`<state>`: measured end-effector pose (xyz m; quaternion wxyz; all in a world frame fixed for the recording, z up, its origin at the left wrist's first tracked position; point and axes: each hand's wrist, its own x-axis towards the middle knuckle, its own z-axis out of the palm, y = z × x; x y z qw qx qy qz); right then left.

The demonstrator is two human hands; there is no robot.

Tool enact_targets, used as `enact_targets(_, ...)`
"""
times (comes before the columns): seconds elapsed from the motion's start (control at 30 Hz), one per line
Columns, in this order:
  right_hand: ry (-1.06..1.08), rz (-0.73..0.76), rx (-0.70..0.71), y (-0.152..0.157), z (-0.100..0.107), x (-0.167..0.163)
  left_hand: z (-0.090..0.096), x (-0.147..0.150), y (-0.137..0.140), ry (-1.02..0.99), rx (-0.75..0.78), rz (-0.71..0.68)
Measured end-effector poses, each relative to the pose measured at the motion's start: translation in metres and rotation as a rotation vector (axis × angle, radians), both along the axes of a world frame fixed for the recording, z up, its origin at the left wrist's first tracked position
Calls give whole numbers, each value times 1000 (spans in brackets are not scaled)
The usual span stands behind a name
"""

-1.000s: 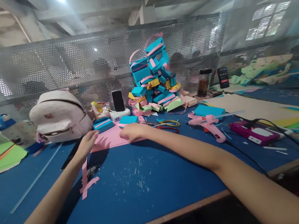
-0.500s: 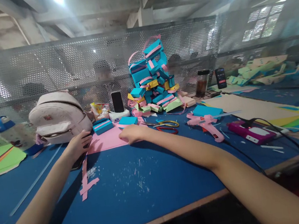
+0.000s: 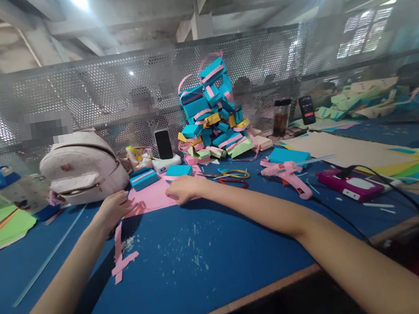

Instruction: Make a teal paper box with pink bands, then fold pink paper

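My left hand (image 3: 114,212) is at the left edge of a pink paper sheet (image 3: 152,197), its fingers closed around a narrow pink paper strip (image 3: 138,206). On the right side of the same sheet, my right hand (image 3: 183,189) has its fingers bent down and closed on the paper; the fingertips are partly hidden. A blue paper box (image 3: 178,170) lies just beyond my right hand. Another blue box with a pink band (image 3: 143,178) rests at the sheet's far left. Joined pink strips (image 3: 120,259) lie on the blue table mat below my left hand.
Scissors (image 3: 236,175) and a pink glue gun (image 3: 286,174) lie to the right, with a purple device (image 3: 349,184) and cables. Stacked blue and pink paper boxes (image 3: 213,114) rise behind. A white backpack (image 3: 83,168) and a bottle (image 3: 21,193) stand left. A perforated screen backs the table.
My left hand has shifted slightly toward me and to the right, and its fingers have closed on a pink strip. My right hand stays on the pink paper.
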<state>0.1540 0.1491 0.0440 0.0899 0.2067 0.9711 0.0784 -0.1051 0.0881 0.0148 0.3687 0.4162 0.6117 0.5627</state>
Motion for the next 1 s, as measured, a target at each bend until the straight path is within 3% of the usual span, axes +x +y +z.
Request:
enact_targets(0.17, 16, -12, 2, 1, -2, -2, -10, 3, 4, 235, -2, -154)
enact_targets(0.37, 48, 4, 1, 7, -6, -2, -5, -2, -1, 661, 81, -430)
enact_targets(0.5, 62, 18, -3, 10, -6, -1, -9, -9, -3, 928, 121, -502)
enact_targets(0.63, 88, 34, 1, 12, -9, -2, -15, -12, -3, 1147, 138, -460)
enact_targets(0.83, 207, 88, 36, 8, -22, -14, -14, -8, -5, 1367, 147, -283)
enact_targets(1.0, 294, -21, 80, 9, -27, -18, -10, -1, -10, 1453, 207, -132)
